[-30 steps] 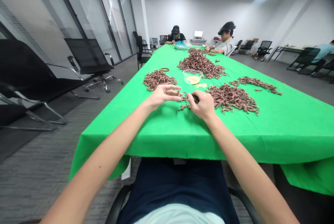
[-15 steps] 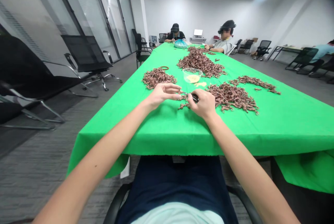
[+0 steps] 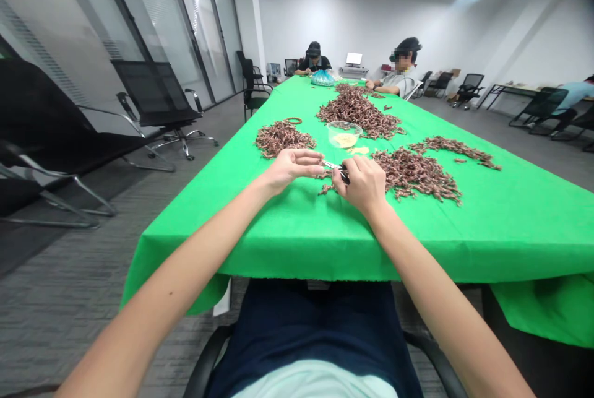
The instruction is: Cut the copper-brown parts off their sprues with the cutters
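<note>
Brown twisted pieces point(image 3: 327, 182) are lying scattered on the green-clothed table point(image 3: 501, 231) just below the hands, while the right hand point(image 3: 365, 185) is gripping small metal tweezers point(image 3: 335, 166) firmly, tips working close beside the left hand point(image 3: 292, 170), whose fingers point(image 3: 310, 160) are curling loosely open.

An open-plan office room, with glass partition walls point(image 3: 158, 26) and black mesh office chairs point(image 3: 155, 91).

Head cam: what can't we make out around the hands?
- Head view: the metal tool in the right hand: near end hidden by fingers, type unclear.
- Head view: anything at the left hand's fingertips: too small.
- Head view: single pieces in the brown pile: too small to identify.
- Head view: yellow contents of the clear bowl: too small.
</note>
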`<act>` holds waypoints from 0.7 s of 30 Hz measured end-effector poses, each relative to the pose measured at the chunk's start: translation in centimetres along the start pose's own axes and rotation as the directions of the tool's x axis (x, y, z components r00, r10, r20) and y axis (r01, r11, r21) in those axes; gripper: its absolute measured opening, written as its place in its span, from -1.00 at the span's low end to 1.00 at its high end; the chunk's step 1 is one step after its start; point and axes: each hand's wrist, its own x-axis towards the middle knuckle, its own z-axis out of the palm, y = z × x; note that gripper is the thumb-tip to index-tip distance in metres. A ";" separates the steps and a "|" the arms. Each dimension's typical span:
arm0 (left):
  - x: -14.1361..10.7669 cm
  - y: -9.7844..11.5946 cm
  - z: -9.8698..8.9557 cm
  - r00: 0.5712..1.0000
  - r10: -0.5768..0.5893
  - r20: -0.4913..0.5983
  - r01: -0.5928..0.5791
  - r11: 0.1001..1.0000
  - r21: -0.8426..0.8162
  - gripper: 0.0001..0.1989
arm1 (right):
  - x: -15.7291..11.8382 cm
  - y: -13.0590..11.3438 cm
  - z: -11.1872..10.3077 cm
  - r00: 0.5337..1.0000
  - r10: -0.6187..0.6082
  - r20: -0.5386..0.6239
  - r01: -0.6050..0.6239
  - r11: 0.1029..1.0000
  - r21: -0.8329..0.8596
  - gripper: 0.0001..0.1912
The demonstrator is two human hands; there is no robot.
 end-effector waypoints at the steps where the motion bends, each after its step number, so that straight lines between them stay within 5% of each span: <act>1: 0.0 0.0 -0.1 1.000 -0.004 -0.004 0.004 1.000 -0.003 -0.47 | 0.0 0.0 -0.1 1.000 -0.006 0.012 0.006 1.000 -0.006 -0.61; 21: 0.0 0.0 -0.3 0.997 -0.076 -0.006 0.076 0.994 -0.074 -0.55 | 0.0 -0.2 -0.2 0.999 -0.028 0.040 0.028 1.000 -0.014 -0.58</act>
